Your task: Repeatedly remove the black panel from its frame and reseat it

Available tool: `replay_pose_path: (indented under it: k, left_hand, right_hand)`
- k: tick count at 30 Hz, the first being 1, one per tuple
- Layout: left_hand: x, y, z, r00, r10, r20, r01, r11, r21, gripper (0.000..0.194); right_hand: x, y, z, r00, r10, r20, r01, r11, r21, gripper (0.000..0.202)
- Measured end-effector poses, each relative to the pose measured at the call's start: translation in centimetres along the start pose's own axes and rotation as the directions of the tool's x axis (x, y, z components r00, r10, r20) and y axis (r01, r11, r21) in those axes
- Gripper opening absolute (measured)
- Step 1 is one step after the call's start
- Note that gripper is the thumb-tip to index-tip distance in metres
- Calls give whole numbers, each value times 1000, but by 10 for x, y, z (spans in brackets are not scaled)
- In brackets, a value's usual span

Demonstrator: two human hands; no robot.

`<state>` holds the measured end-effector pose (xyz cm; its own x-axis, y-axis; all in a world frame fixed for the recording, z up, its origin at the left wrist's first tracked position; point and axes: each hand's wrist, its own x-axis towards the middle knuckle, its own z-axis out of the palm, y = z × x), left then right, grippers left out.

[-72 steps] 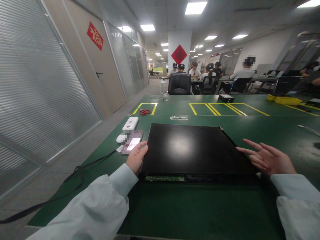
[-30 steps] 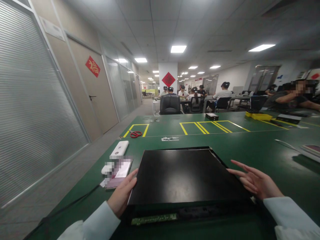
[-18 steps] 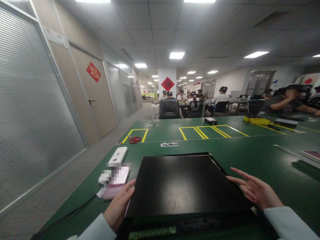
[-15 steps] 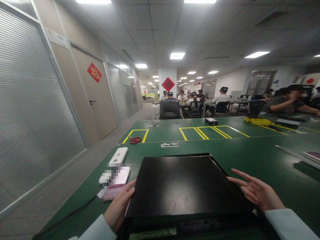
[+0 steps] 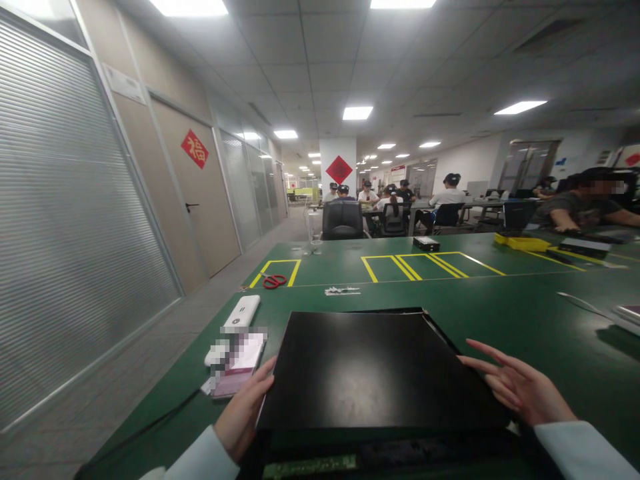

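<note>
Black panel found between both hands above the surface

The black panel [image 5: 370, 370] lay face up over a black frame [image 5: 447, 337], which showed along its far and right edges. A green circuit board [image 5: 310, 465] was visible past the near edge. The left hand [image 5: 245, 410] touched the panel's left edge, fingers close together; whether its grip was pinching could not be told, the underside being hidden. The right hand [image 5: 530, 390] was at the right edge, grip spread, index finger raised clear.

On the green surface [image 5: 505, 307], a phone [image 5: 243, 370], partly blurred, lay just beside the left hand, with a white case [image 5: 243, 312] beyond it. Farther off were red-handled scissors [image 5: 275, 281], white scraps [image 5: 343, 291], a black box [image 5: 426, 244] and a yellow tray [image 5: 520, 242]. A person [image 5: 580, 203] sat at the far right.
</note>
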<state>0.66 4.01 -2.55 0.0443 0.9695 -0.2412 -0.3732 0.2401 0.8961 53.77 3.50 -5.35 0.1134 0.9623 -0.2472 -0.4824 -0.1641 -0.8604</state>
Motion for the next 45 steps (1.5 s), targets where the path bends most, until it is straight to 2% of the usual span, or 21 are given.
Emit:
replay_pose_path:
  k: [3,6,11,17,20,21,24,27,29,34,39,45]
  left_hand:
    - [-1,1,1,1000,-13,-9,13,1000,11,72]
    - [2,-3,1,999,-8,-44,8,1000,4,81]
    - [4,-7,-1,1000,3,-5,-3,1000,-23,91]
    - [-4,0,-1,1000,13,17,-14,999,34,65]
    - [-3,1,1,1000,23,-8,-23,999,26,64]
    - [-2,2,1,1000,10,21,-11,999,34,63]
    - [-1,2,4,999,40,-27,-39,999,37,60]
    - [-1,3,7,997,57,-53,-55,998,41,54]
    - [-2,4,11,994,68,-90,-66,997,30,50]
    - [-3,6,16,991,78,-107,-73,996,45,40]
    - [-5,7,17,992,90,-89,-85,995,54,28]
    - [-13,8,26,993,84,-81,-82,996,25,38]
  right_hand:
    - [0,-1,1,1000,7,-2,-7,1000,-1,62]
    - [1,0,0,1000,12,-10,-12,999,30,68]
    - [3,1,-1,999,-14,-29,14,1000,0,73]
    - [2,-1,3,998,-49,-44,45,996,-76,55]
    - [2,-2,6,996,-61,-68,51,989,-139,49]
    - [1,-2,7,994,-72,-81,59,986,-154,48]
    - [-1,-5,9,986,-133,-101,107,966,-235,41]
    - [-3,-10,12,992,-123,-31,105,936,-335,36]
    - [-5,-13,15,991,-134,-29,114,922,-369,33]
    - [-8,-16,20,993,-113,-35,93,929,-359,33]
    - [-12,-16,25,988,-152,-37,127,918,-375,31]
    - [-11,-17,26,991,-129,-38,108,930,-352,30]
